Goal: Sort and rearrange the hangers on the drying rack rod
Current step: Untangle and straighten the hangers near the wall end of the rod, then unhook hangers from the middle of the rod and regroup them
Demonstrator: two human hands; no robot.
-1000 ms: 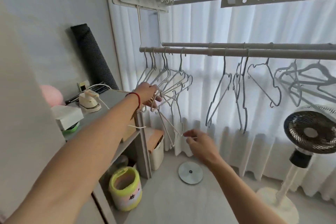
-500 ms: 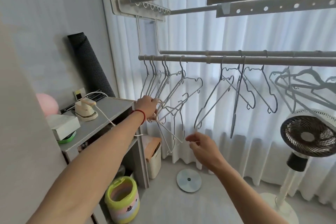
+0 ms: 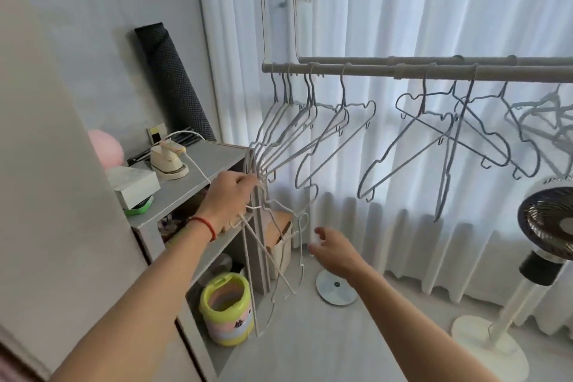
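Note:
A grey drying rack rod (image 3: 372,71) runs across the view at head height. Several pale wire hangers (image 3: 297,136) hang bunched at its left end, their lower ends swung leftward. My left hand (image 3: 231,198) grips the gathered lower corners of that bunch beside the shelf. More grey-blue hangers (image 3: 440,133) hang spread and tilted along the middle and right of the rod. My right hand (image 3: 336,250) floats below the bunch with relaxed fingers, holding nothing, close to one dangling hanger end.
A grey shelf unit (image 3: 217,152) stands left with a small iron (image 3: 169,158) and a white box (image 3: 133,183) on top. A yellow-green bucket (image 3: 226,307) sits on the floor. A standing fan (image 3: 545,226) is at the right; white curtains hang behind.
My left hand has pulled the bunch's lower ends down and left, gathering more wires. My right hand has let go of the hanger end and dropped a little. The view has moved closer.

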